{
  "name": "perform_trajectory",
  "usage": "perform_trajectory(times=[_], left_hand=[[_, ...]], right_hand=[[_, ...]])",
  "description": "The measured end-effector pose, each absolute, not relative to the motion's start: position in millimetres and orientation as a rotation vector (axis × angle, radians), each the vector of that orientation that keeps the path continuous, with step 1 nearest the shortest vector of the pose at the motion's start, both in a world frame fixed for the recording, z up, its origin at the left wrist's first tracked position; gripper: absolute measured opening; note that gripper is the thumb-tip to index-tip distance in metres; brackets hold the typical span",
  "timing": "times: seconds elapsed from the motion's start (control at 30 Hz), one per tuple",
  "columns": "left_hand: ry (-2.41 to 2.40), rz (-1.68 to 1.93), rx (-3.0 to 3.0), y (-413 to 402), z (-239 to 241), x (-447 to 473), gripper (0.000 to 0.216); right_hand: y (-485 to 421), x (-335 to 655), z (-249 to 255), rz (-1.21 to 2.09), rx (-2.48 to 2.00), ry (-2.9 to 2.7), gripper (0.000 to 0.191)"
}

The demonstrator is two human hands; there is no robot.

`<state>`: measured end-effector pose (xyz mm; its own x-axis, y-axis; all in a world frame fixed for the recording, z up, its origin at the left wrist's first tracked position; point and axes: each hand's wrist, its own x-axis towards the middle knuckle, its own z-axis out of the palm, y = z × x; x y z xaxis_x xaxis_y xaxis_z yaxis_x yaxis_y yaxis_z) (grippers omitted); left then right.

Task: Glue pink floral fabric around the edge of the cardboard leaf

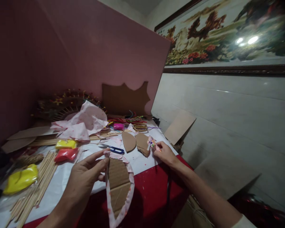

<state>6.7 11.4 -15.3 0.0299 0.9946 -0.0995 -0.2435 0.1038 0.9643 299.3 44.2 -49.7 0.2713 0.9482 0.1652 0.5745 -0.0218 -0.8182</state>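
My left hand (86, 172) pinches the upper edge of a leaf-shaped cardboard piece (118, 186) whose rim is wrapped in pink patterned fabric; it hangs over the table's front edge. My right hand (165, 153) is closed round a small colourful tool (152, 143), perhaps a glue stick, near the table's right side. Two bare cardboard leaf shapes (135, 142) lie just left of that hand. Small blue-handled snips (112, 148) rest on the white sheet between my hands.
Pink fabric (83, 123) is heaped at the back. Yellow (66, 144) and red (66, 155) clay packets, a yellow bag (20, 179) and wooden sticks (35, 190) lie left. Coloured wires (130, 122) and cardboard offcuts (179, 126) sit by the pink board (97, 53) and wall.
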Motion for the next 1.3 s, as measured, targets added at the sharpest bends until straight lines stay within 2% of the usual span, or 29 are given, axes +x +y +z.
perform_trajectory(times=[0.23, 0.37, 0.43, 0.7, 1.1, 1.3], left_hand=[[1.003, 1.157, 1.002, 4, -17, 10, 0.036], [1.005, 1.114, 1.026, 2, -17, 12, 0.033], [0.985, 1.104, 1.034, 3, -17, 13, 0.032], [0.949, 1.092, 1.139, 3, -22, 13, 0.032], [0.892, 1.055, 1.231, 2, -22, 13, 0.029], [0.872, 1.065, 1.249, 0, -22, 12, 0.027]], right_hand=[[9, 269, -14, 0.835, -1.381, -1.182, 0.041], [-25, 238, 9, 1.415, -1.179, -1.253, 0.037], [-36, 229, 9, 1.557, -1.149, -1.373, 0.038], [-36, 218, -2, 1.479, -1.177, -1.531, 0.024], [-30, 209, 12, 1.483, -1.312, -1.592, 0.016], [-27, 208, 20, 1.503, -1.325, -1.668, 0.021]])
